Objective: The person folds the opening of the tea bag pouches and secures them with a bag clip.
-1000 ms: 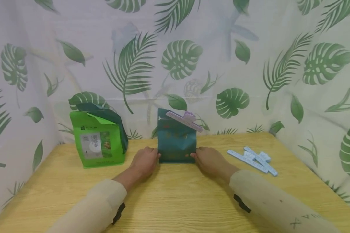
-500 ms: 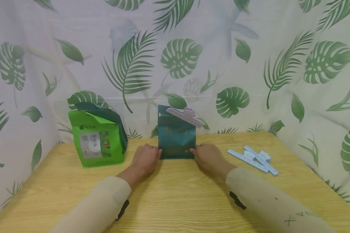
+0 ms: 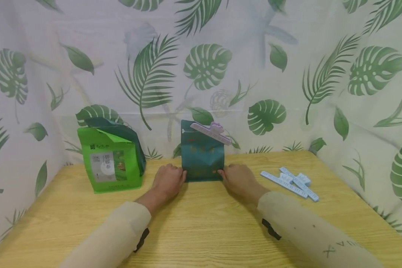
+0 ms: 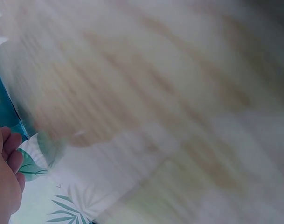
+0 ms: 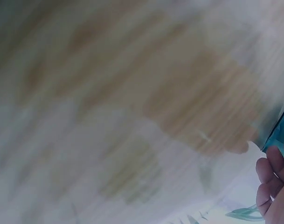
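Note:
A dark teal pouch bag stands upright on the table at the centre of the head view. A lilac sealing clip sits slanted across its top right corner. My left hand grips the pouch's lower left edge, thumb at the front. On the opposite side my right hand holds the lower right edge the same way, fingers curled behind it. In the left wrist view a strip of the pouch shows beside curled fingers; the right wrist view catches its teal edge too.
Left of the hands stands a bright green tea pouch, with a dark green pouch behind it. Two pale blue sealing clips lie crossed on the wooden table at the right. A leaf-print cloth backs the table.
Both hands have slid the teal pouch slightly away from me, toward the back cloth, mostly in the first half second. The grip, the green pouches and the blue clips stay as they were.

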{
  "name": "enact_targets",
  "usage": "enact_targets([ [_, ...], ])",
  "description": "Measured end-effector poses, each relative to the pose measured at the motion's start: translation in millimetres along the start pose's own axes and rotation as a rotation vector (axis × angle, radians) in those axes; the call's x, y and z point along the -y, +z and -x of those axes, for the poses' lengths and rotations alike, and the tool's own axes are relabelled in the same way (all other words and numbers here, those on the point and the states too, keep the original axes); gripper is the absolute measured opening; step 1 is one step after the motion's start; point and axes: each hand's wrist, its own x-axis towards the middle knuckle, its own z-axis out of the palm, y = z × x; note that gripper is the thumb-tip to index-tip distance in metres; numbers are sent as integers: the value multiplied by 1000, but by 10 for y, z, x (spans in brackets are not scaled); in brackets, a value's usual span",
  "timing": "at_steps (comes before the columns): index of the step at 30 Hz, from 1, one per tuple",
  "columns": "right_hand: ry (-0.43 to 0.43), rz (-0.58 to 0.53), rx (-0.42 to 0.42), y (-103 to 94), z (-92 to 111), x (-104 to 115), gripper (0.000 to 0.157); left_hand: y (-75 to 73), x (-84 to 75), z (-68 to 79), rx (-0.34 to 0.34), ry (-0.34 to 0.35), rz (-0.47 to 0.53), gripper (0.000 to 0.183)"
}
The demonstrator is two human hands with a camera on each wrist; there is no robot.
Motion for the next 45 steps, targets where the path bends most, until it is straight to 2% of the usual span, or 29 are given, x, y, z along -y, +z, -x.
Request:
enact_targets([
  [8, -10, 4, -5, 34, -60, 10, 40, 59, 22, -13, -32, 20, -13, 39],
  [16, -48, -2, -47, 56, -159, 61, 43, 54, 50, -69, 16, -8, -47, 39],
  [23, -47, 9, -36, 150, -293, 110, 45, 41, 148, -50, 56, -26, -105, 38],
  [27, -34, -4, -23, 176, -287, 70, 44, 83, 118, -69, 90, -32, -128, 37],
  [35, 14, -28, -15, 139, -129, -85, 42, 186, -74, -207, 166, -31, -92, 38],
  [40, 21, -58, -2, 152, -189, -43, 38, 219, -29, -218, 230, -84, -118, 37],
  [45, 34, -83, 41, 175, -290, 20, 31, 208, 66, -192, 318, -142, -40, 29],
])
